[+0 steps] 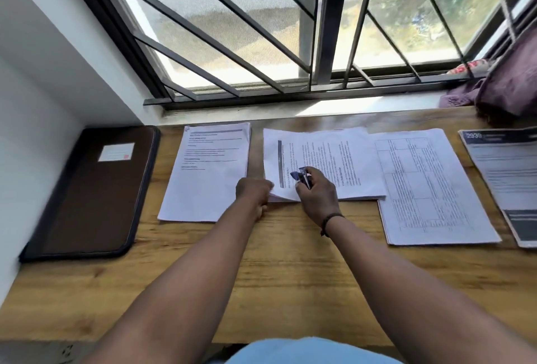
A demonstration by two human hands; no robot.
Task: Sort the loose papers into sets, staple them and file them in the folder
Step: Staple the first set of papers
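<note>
Papers lie in four sets in a row across the far half of a wooden desk [290,276], under a barred window [261,29]. Largest of the loose things is the dark brown folder [93,192], shut and flat at the desk's left end against the white wall [37,73], with a pale label [116,152] near its top. Just right of it sits the left set [203,175], upright text facing the person. Next comes the middle set [348,160], turned sideways so its lines run up and down, its right edge lying over the table set [430,189], a sheaf printed with a ruled grid. At the far right the dark set [505,177], with grey and black bands, runs off the edge of view. A purple cloth [505,87] is bunched on the sill above it.

Both bare forearms reach out from the near edge. The left hand [254,192] is curled at the near left corner of the middle set, pinching the sheets there. The right hand [315,192], a dark band [331,222] at its wrist, has its fingers wrapped round a small stapler [302,177], blue and silver, held over that same corner of the middle set; blur hides whether its mouth is on the paper.
</note>
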